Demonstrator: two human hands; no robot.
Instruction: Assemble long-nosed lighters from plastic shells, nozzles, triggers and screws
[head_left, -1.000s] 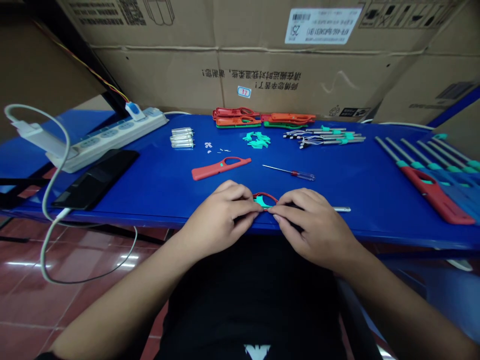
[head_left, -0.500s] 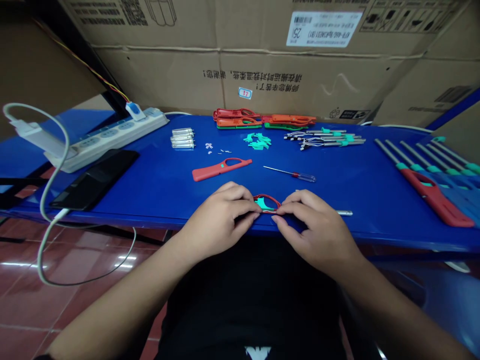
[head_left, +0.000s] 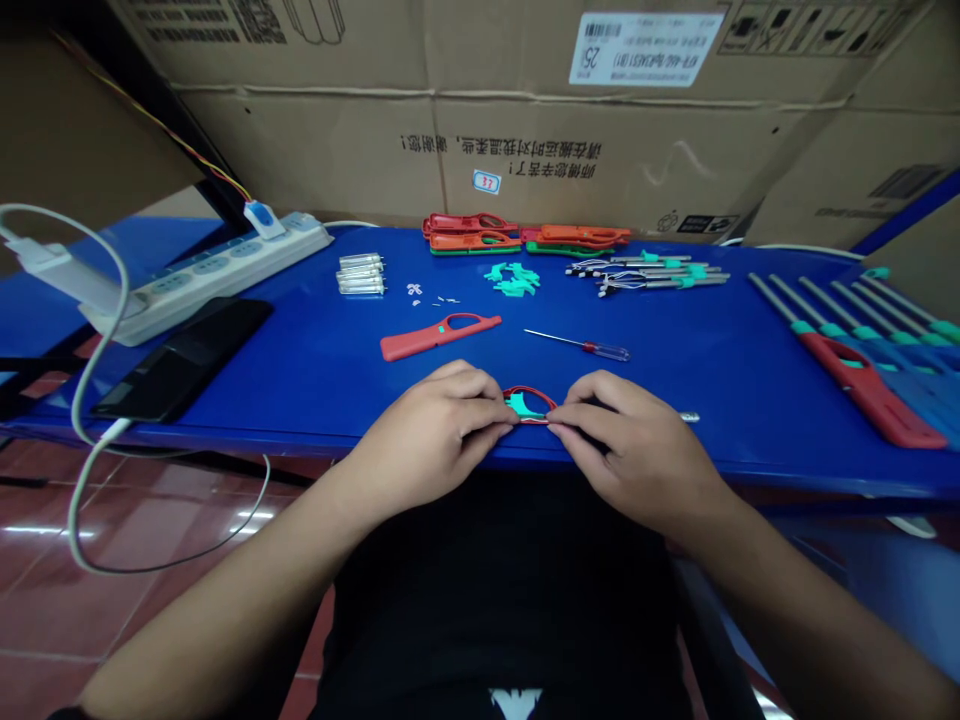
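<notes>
Red lighter shell (head_left: pixel 529 392), with a teal insert (head_left: pixel 517 406) showing inside its loop, sits pinched between my hands at the near edge of the table, right in front of me. Stacked cardboard cartons (head_left: pixel 525 130) rise behind the blue table (head_left: pixel 270 385). At the table's left lie a white power strip (head_left: pixel 202 270) and a black phone (head_left: pixel 180 345), with a white cable (head_left: pixel 94 400) hanging over the edge. At the far right, long metal rods with teal collars (head_left: pixel 847 310) fan out, and another red shell (head_left: pixel 862 385) rests on them. Along the far side I see red and orange shells (head_left: pixel 525 235), small metal tubes (head_left: pixel 361 274), teal clips (head_left: pixel 514 279) and thin rod assemblies (head_left: pixel 649 273). Nearer me lie a loose red shell (head_left: pixel 439 336) and a small screwdriver (head_left: pixel 577 345) with a clear handle.

My left hand (head_left: pixel 424 430) and right hand (head_left: pixel 637 450) face each other, closing narrowly on the loop from both sides. My left fingers (head_left: pixel 480 408) curl over its left end, and my right fingers (head_left: pixel 577 425) press against its right end. A short metal tip (head_left: pixel 690 417) shows just past my right hand; I can't tell whether it belongs to the shell.
</notes>
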